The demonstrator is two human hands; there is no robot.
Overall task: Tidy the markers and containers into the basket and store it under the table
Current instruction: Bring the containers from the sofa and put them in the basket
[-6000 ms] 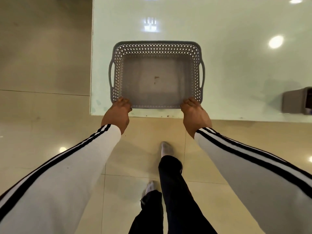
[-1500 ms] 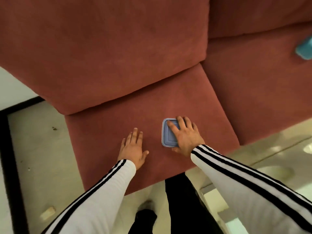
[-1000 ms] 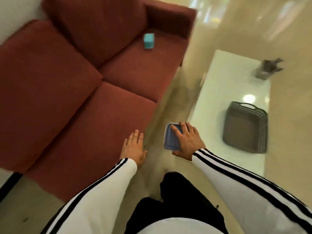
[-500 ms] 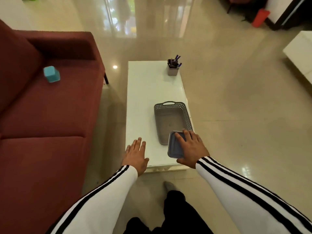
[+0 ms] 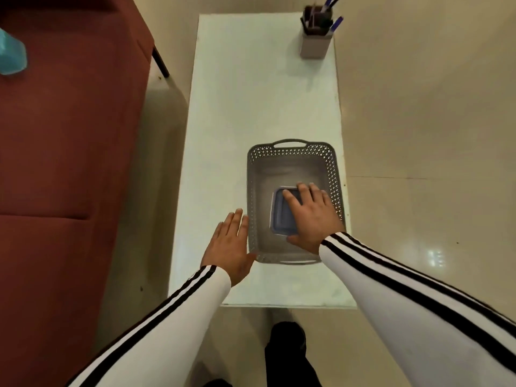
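Observation:
A grey perforated basket (image 5: 290, 152) stands on the near right part of the white glass table (image 5: 251, 107). My right hand (image 5: 312, 216) is inside the basket, gripping a flat blue square container (image 5: 280, 216) from above, low over the basket floor. My left hand (image 5: 230, 244) is flat with fingers apart beside the basket's left wall, holding nothing. At the table's far right corner stands a grey holder (image 5: 315, 41) with several markers sticking out. A teal container (image 5: 11, 57) lies on the red sofa at the left edge.
The red sofa (image 5: 64, 163) runs along the left, with a narrow strip of tiled floor between it and the table. Beige tiled floor (image 5: 432, 135) lies to the right. My dark trouser leg (image 5: 284, 356) is below the table's near edge.
I picked the blue container off the sofa with my right hand, turned to the table and lowered it into the basket. My left hand moved up beside the basket.

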